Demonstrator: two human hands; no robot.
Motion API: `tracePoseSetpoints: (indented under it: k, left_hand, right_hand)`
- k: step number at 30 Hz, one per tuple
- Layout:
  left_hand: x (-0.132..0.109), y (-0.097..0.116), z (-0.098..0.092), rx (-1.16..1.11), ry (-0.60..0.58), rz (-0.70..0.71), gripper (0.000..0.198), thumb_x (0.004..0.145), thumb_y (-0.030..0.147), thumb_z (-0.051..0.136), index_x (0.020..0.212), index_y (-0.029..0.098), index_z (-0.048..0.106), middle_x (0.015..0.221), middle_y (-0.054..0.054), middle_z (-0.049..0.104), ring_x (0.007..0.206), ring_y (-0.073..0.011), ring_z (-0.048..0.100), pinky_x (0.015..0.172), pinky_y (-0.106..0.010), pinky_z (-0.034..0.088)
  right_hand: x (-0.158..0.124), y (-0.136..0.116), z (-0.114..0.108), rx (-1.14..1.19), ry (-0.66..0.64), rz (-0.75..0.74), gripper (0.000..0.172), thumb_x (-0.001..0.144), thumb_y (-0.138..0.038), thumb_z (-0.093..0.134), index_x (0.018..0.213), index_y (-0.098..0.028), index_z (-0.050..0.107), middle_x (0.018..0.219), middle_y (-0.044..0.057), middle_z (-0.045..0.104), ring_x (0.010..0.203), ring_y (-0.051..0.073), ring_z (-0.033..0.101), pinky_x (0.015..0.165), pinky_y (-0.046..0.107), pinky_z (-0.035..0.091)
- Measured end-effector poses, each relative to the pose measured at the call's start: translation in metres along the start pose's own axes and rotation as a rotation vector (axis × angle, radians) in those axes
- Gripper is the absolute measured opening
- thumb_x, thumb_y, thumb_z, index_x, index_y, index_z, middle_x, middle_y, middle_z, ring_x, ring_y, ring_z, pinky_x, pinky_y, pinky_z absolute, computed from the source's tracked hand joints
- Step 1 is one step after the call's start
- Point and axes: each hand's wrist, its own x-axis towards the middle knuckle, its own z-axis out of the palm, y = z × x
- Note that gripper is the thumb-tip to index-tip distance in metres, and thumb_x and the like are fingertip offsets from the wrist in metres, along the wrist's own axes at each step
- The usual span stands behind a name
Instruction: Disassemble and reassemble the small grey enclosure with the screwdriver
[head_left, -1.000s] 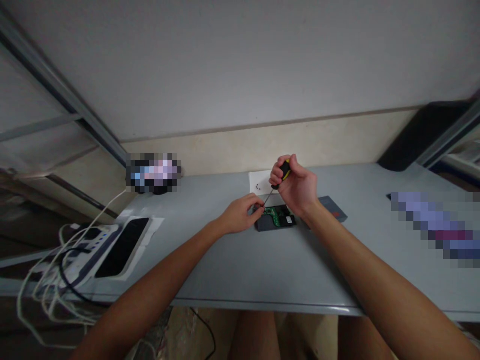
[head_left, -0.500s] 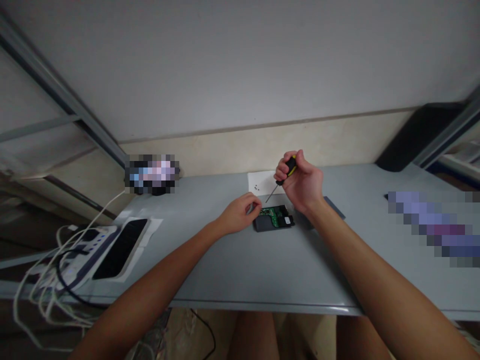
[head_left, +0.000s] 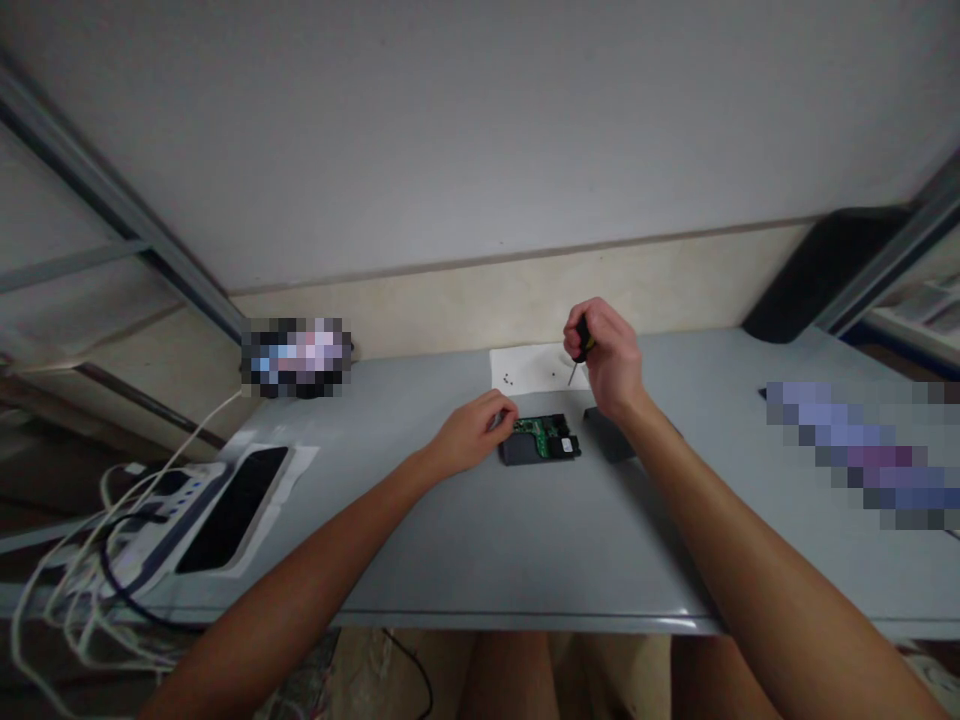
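In the head view, my right hand (head_left: 606,350) is wrapped round the black and yellow handle of a screwdriver (head_left: 574,372). Its thin shaft slants down, with the tip over or against a white sheet of paper (head_left: 536,362); contact I cannot tell. Several tiny dark screws (head_left: 509,380) lie on the paper's left part, and a single dark speck sits nearer the screwdriver. My left hand (head_left: 480,425) is closed at the upper left corner of an opened electronic device (head_left: 540,440), which shows a green circuit board in a dark casing. Its fingertips are partly hidden.
A dark flat panel (head_left: 611,437) lies under my right wrist. To the left are a phone (head_left: 238,508), a power strip (head_left: 169,525) and tangled white cables (head_left: 82,610). A black cylinder-like object (head_left: 821,275) stands at the back right. Blurred items lie on both sides.
The screwdriver has moved right, from above the circuit board to the paper, and stands steeper. A dark speck now shows on the paper's right part. My left hand stays at the device.
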Motion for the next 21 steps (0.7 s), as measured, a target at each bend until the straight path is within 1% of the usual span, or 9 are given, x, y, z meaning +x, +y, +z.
tracePoseSetpoints:
  k: [2,4,6,8,10,12,14,18,21]
  left_hand:
    - [0.000,-0.001,0.000,0.003,0.002,0.003,0.016,0.109,0.027,0.055,0.102,0.020,0.067,0.096,-0.002,0.066,0.081,-0.0156,0.058,0.078,-0.029,0.045]
    - [-0.001,-0.003,0.001,0.009,0.007,0.009,0.016,0.110,0.028,0.055,0.103,0.021,0.067,0.097,-0.001,0.066,0.082,-0.0154,0.058,0.079,-0.029,0.045]
    - [-0.002,-0.004,0.001,0.017,0.008,0.015,0.016,0.110,0.028,0.055,0.106,0.021,0.068,0.097,-0.001,0.066,0.082,-0.0152,0.059,0.080,-0.029,0.046]
    - [-0.002,-0.004,0.001,0.024,0.009,0.014,0.015,0.110,0.028,0.055,0.107,0.021,0.068,0.098,-0.001,0.066,0.082,-0.0151,0.059,0.080,-0.029,0.046]
    - [-0.002,-0.002,0.000,0.028,0.008,0.007,0.015,0.109,0.029,0.055,0.107,0.021,0.068,0.098,-0.001,0.066,0.081,-0.0151,0.059,0.079,-0.029,0.046]
    - [-0.001,0.001,-0.001,0.025,0.008,-0.004,0.015,0.109,0.029,0.056,0.106,0.021,0.068,0.098,-0.001,0.067,0.080,-0.0151,0.058,0.079,-0.030,0.046]
    - [0.000,0.003,-0.002,0.023,0.008,-0.011,0.016,0.109,0.029,0.055,0.105,0.021,0.068,0.098,-0.002,0.068,0.080,-0.0152,0.059,0.079,-0.030,0.046]
    - [0.001,0.002,-0.004,0.035,0.026,-0.034,0.015,0.109,0.028,0.056,0.104,0.021,0.068,0.098,-0.002,0.069,0.081,-0.0156,0.060,0.080,-0.030,0.047]
    - [0.001,-0.003,-0.004,0.045,0.051,-0.052,0.017,0.110,0.029,0.054,0.104,0.021,0.068,0.100,-0.003,0.070,0.084,-0.0164,0.061,0.081,-0.030,0.048]
  right_hand:
    - [-0.002,-0.007,-0.002,-0.222,-0.125,-0.076,0.046,0.102,-0.066,0.057,0.084,-0.023,0.061,0.072,-0.001,0.052,0.066,0.017,0.046,0.064,0.031,0.036]
    - [-0.006,-0.018,-0.003,-0.518,-0.356,-0.084,0.043,0.104,-0.059,0.055,0.085,-0.022,0.065,0.080,0.003,0.063,0.076,0.019,0.055,0.072,0.033,0.041]
    - [-0.010,-0.027,-0.002,-0.857,-0.614,0.020,0.033,0.101,-0.050,0.063,0.090,-0.021,0.073,0.087,0.006,0.072,0.080,0.021,0.061,0.075,0.034,0.042]
    - [-0.017,-0.031,-0.002,-1.049,-0.818,0.204,0.030,0.095,-0.048,0.073,0.105,-0.021,0.079,0.099,0.009,0.078,0.087,0.025,0.068,0.078,0.035,0.047]
    - [-0.024,-0.029,-0.002,-1.124,-0.949,0.339,0.048,0.086,-0.046,0.084,0.127,-0.023,0.078,0.119,0.012,0.078,0.097,0.029,0.073,0.084,0.037,0.052]
    - [-0.030,-0.023,-0.004,-1.190,-1.024,0.369,0.068,0.075,-0.043,0.093,0.139,-0.027,0.075,0.134,0.013,0.073,0.106,0.033,0.074,0.090,0.041,0.056]
    - [-0.033,-0.016,-0.006,-1.253,-1.038,0.327,0.074,0.068,-0.037,0.097,0.138,-0.030,0.075,0.135,0.013,0.071,0.108,0.036,0.074,0.092,0.045,0.058]
    - [-0.031,-0.010,-0.011,-1.182,-0.999,0.256,0.063,0.067,-0.024,0.094,0.128,-0.031,0.080,0.121,0.011,0.076,0.100,0.034,0.075,0.089,0.045,0.059]
    - [-0.023,-0.016,-0.021,-1.056,-0.971,0.246,0.057,0.070,-0.024,0.092,0.126,-0.032,0.081,0.115,0.008,0.079,0.096,0.031,0.075,0.088,0.042,0.060]
